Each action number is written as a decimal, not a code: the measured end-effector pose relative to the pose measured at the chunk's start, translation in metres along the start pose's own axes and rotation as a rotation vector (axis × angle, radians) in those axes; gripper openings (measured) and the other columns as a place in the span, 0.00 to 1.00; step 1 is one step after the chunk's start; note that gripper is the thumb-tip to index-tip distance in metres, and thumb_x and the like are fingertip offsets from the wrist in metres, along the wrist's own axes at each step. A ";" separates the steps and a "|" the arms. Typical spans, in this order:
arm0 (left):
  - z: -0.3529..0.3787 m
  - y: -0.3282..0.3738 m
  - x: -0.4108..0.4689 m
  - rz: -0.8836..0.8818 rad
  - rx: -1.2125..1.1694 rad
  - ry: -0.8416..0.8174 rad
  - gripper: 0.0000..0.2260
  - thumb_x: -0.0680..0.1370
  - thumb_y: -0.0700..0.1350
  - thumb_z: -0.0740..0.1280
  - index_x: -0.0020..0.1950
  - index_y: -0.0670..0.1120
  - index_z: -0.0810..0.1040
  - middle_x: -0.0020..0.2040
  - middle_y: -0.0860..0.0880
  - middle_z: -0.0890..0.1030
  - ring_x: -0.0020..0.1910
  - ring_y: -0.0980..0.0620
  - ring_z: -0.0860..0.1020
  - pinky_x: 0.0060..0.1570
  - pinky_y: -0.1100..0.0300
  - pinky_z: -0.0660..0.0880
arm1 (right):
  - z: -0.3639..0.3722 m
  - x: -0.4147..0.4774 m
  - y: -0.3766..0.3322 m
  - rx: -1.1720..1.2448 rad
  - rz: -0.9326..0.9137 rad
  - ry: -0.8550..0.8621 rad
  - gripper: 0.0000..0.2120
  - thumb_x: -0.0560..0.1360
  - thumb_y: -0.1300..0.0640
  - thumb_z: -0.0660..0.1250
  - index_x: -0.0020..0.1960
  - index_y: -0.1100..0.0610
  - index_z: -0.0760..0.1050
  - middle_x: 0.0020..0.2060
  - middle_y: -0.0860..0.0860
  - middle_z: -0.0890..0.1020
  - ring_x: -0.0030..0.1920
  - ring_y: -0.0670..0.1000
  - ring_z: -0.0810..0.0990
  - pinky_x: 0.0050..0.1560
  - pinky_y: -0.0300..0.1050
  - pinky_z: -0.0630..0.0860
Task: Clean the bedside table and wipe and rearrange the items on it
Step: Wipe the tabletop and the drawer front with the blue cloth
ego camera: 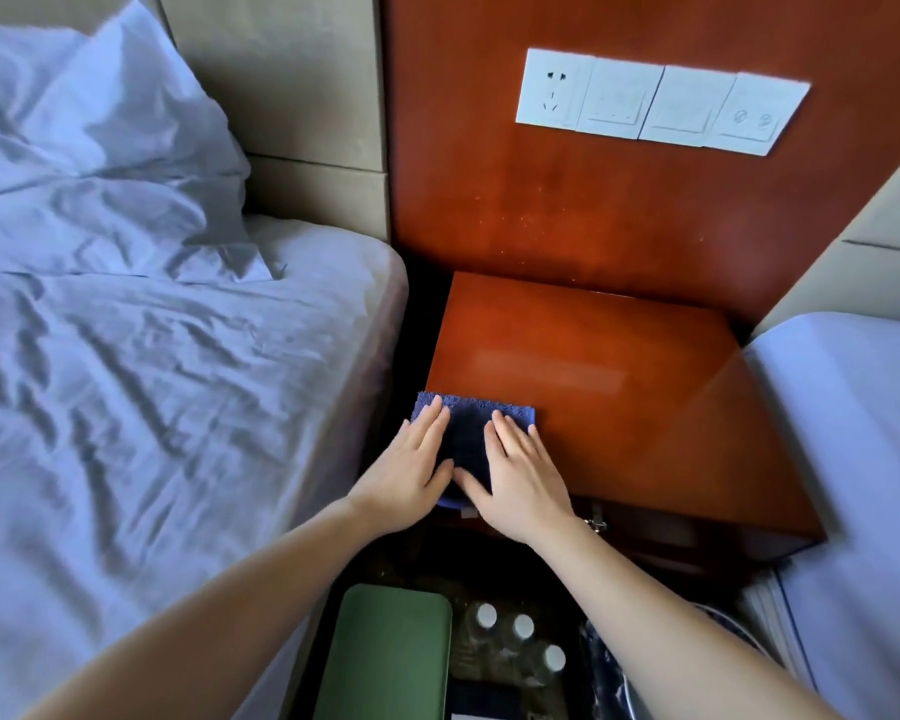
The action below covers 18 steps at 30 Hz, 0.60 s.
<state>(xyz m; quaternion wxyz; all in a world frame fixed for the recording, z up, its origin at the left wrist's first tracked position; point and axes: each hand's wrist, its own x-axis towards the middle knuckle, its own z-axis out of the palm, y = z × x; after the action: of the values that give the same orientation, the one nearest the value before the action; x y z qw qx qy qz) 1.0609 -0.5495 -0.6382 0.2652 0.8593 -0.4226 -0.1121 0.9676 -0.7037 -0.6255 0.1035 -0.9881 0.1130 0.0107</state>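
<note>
A dark blue cloth [470, 426] lies flat on the front left corner of the glossy red-brown bedside table [619, 387]. My left hand [411, 465] presses on the cloth's left side with straight fingers. My right hand [520, 475] presses on its right side, fingers straight too. The near edge of the cloth hangs slightly over the table's front. Nothing else stands on the tabletop.
A bed [152, 356] with rumpled white sheets and a pillow lies to the left, a second bed [853, 433] to the right. On the floor below are a green case [391, 652], three capped bottles [520, 636] and a bin [614, 672]. A switch panel [655, 101] sits on the wood wall.
</note>
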 end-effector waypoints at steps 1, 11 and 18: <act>0.005 0.002 0.006 -0.058 -0.065 -0.003 0.30 0.84 0.48 0.56 0.79 0.39 0.46 0.80 0.44 0.44 0.79 0.50 0.41 0.76 0.54 0.40 | 0.000 0.004 0.002 0.067 0.001 0.025 0.41 0.76 0.33 0.43 0.79 0.62 0.55 0.79 0.56 0.55 0.79 0.52 0.52 0.77 0.47 0.46; 0.021 -0.008 0.016 -0.179 -0.167 0.028 0.30 0.84 0.53 0.52 0.80 0.45 0.40 0.75 0.57 0.35 0.76 0.59 0.36 0.74 0.53 0.35 | 0.011 0.025 0.009 -0.086 0.014 -0.068 0.40 0.76 0.36 0.33 0.80 0.61 0.41 0.79 0.55 0.43 0.79 0.52 0.40 0.74 0.45 0.35; 0.014 -0.030 0.040 -0.274 -0.626 -0.005 0.27 0.86 0.49 0.50 0.80 0.48 0.40 0.80 0.54 0.42 0.77 0.61 0.39 0.71 0.60 0.31 | 0.012 0.055 -0.006 -0.143 0.049 -0.095 0.37 0.79 0.37 0.36 0.79 0.61 0.37 0.78 0.56 0.38 0.78 0.51 0.37 0.74 0.45 0.33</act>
<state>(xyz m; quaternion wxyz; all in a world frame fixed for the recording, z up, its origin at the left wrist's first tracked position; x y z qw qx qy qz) 1.0997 -0.5707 -0.6654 0.4977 0.7846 -0.2490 -0.2732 1.0220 -0.7080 -0.6385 0.0375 -0.9883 0.1308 0.0683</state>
